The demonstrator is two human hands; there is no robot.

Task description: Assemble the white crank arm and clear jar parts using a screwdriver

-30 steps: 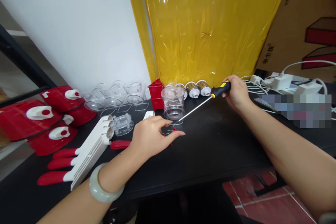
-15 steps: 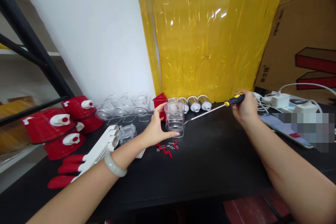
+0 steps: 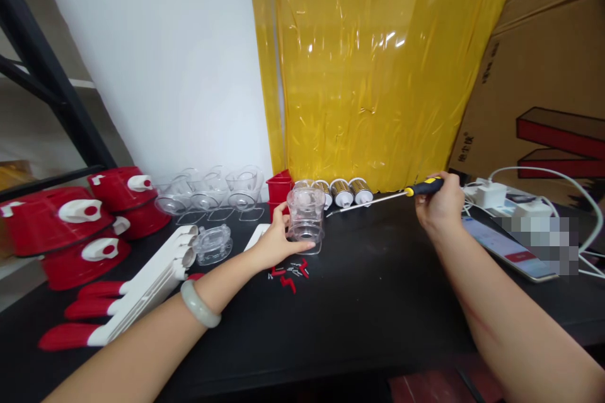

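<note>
Left hand point(image 3: 275, 244) seemingly clasps container point(image 3: 308, 209); table edge point(image 3: 331, 371) apart.

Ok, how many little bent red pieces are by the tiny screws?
3: a left piece, a right piece and a front piece, all close to the left hand. That hand may hide more.

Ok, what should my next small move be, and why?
I'd probably lift the clear container slightly toward you with your left hand: its thumb and fingers are around it, your right hand holds the screwdriver, and small screws lie just in front, so sliding might scatter them.
</note>
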